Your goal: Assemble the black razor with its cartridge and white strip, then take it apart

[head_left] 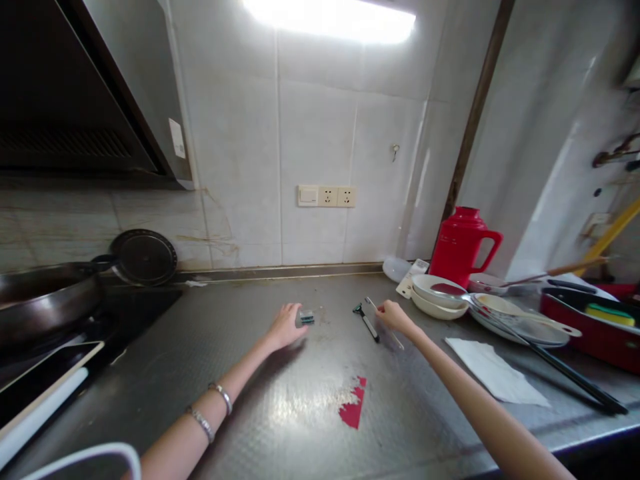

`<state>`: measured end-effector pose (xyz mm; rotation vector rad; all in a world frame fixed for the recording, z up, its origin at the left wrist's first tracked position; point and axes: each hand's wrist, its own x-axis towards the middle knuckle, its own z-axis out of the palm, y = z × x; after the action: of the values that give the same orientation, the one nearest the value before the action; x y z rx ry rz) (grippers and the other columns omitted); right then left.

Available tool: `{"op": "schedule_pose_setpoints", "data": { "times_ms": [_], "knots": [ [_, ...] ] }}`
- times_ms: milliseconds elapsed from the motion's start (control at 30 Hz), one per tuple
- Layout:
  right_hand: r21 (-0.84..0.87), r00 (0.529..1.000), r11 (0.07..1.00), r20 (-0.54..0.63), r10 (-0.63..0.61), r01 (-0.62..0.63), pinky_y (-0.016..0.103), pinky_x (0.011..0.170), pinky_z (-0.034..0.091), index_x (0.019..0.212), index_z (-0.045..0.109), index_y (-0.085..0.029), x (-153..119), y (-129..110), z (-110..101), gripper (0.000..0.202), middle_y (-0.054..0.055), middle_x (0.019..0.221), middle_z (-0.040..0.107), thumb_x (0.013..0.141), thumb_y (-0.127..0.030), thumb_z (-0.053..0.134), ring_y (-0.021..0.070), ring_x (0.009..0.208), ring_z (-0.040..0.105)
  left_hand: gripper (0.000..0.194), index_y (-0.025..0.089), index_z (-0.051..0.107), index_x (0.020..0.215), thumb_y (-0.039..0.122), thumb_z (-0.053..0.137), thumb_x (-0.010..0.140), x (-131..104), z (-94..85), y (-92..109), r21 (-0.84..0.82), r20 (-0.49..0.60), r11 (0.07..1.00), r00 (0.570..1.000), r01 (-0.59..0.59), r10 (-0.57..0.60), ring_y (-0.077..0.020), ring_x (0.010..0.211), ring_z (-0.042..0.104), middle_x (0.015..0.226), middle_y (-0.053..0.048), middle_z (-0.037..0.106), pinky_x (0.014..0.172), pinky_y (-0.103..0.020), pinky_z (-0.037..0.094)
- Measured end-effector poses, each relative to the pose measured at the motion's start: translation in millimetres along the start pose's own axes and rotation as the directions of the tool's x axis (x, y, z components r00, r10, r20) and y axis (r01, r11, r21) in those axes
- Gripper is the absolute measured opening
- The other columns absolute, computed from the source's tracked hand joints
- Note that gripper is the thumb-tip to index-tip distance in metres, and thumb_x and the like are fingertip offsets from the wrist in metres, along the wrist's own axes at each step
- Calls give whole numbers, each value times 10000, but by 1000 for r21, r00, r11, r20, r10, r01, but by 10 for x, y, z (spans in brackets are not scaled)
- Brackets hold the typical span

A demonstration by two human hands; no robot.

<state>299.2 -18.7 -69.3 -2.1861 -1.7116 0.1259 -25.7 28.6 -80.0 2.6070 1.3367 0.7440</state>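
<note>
My left hand [288, 327] is curled at the middle of the metal counter, with thumb and fingers closed on a small clear case with dark teal bars [307, 318], which looks like a razor-blade case. To the right, my right hand [394, 315] pinches a thin toothbrush [370, 303]; its pale head points up and left, and its handle end shows below the hand. Between my hands, closer to the right one, a razor [369, 324] with a green head and a grey-and-black handle lies flat on the counter.
A torn red patch [356, 407] is at the front. White bowls [435, 303], a red thermos [463, 247], a white napkin [495, 370], a long black-handled utensil [565, 373] and a red pan [560, 313] crowd the right. A pot [45, 300] and phone [50, 370] stand left.
</note>
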Motion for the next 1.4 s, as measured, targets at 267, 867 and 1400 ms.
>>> {"op": "schedule_pose_setpoints", "data": {
  "times_ms": [267,867,1400],
  "knots": [
    [-26,999,999,44,-27,28,193,548,343,703,680,-120,15,-4,126,171,114,724,674,711,-143,511,163,676,609,609,78,414,1256,326,510,709,61,101,2,46,97,998,995,-31,27,-294,1181,417,1279,-178,467,989,-391,313],
    [-22,994,998,-84,-64,62,229,663,411,919,691,-119,43,124,-91,296,129,859,694,766,-237,467,216,810,631,559,141,457,1203,292,587,680,130,254,-195,-136,60,990,998,21,-12,-284,1096,520,1213,-150,548,927,-394,375],
    [113,899,893,-92,-427,436,263,686,440,944,674,-156,-204,-141,-286,284,78,851,669,763,-291,502,170,719,595,469,188,490,1063,266,660,633,156,174,-19,-365,-116,929,993,-57,16,-211,973,584,1031,-73,631,878,-349,413]
  ]
}}
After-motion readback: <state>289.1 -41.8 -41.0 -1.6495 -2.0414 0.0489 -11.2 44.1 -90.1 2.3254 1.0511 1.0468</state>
